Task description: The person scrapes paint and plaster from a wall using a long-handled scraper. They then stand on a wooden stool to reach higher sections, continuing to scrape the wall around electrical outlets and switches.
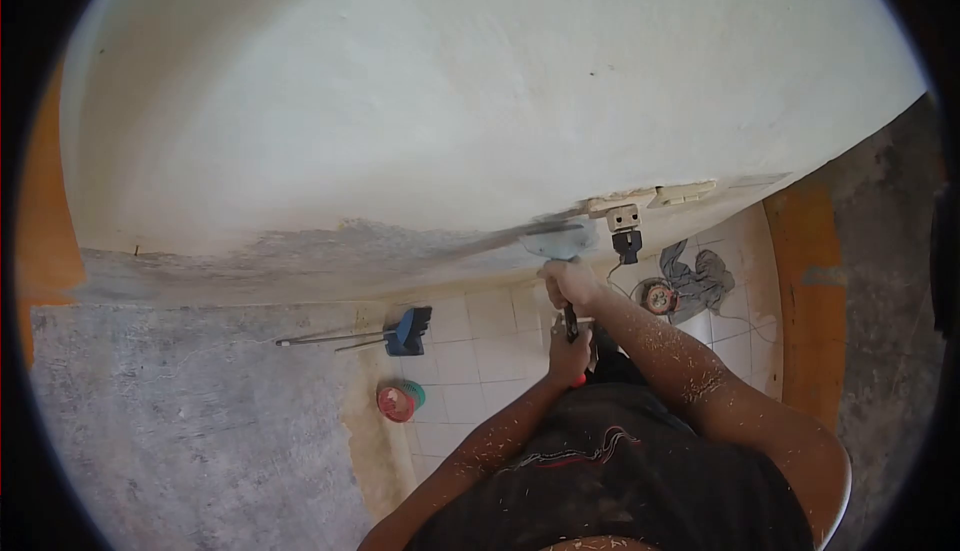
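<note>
Both of my hands are closed around one tool in front of the wall point(420, 101). My right hand point(570, 284), pale with dust, grips it near its front end. Just below, my left hand point(570, 351) wraps the dark handle point(571, 323), with a bit of red beside the wrist. A pale blue-grey flat head point(560, 241) meets the lower wall beyond my right hand. Its exact kind I cannot make out. Grey, worn patches point(370, 241) run along the wall there. Small light flecks cover my forearms.
Right of the tool, a black plug point(627, 244) sits in a wall socket point(622, 218), its cord hanging down. A grey cloth point(705, 276) and a round reddish object point(659, 298) lie on the tiles. Leftward are a blue dustpan point(408, 333) and a red pail point(396, 404).
</note>
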